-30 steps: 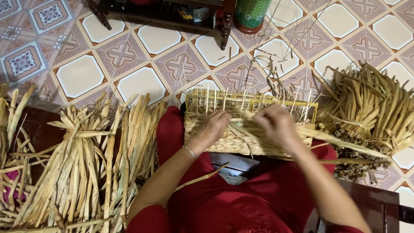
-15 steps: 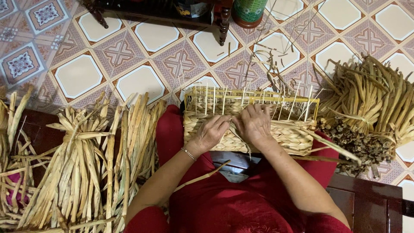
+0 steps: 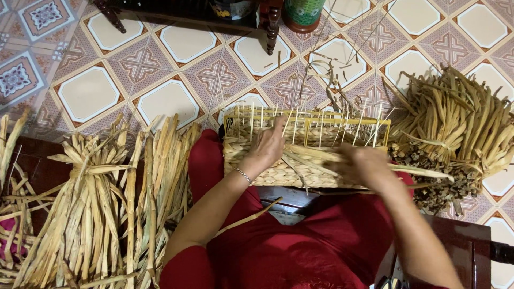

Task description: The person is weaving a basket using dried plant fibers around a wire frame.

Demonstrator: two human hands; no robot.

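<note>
A half-woven rectangular straw basket with upright yellow spokes rests on my lap, over red clothing. My left hand lies on the basket's woven side near its left half, fingers pressed against the weave. My right hand, blurred by motion, grips a long dried straw strand that runs across the basket front and sticks out to the right. A thin bracelet sits on my left wrist.
A big pile of dried straw leaves lies at my left. A tied bundle of darker stalks lies at the right. Patterned floor tiles, dark furniture legs and a green container are ahead.
My right hand moved left toward the basket's middle, then back out to the right, drawing the strand along. My left hand shifted slightly rightward on the weave.
</note>
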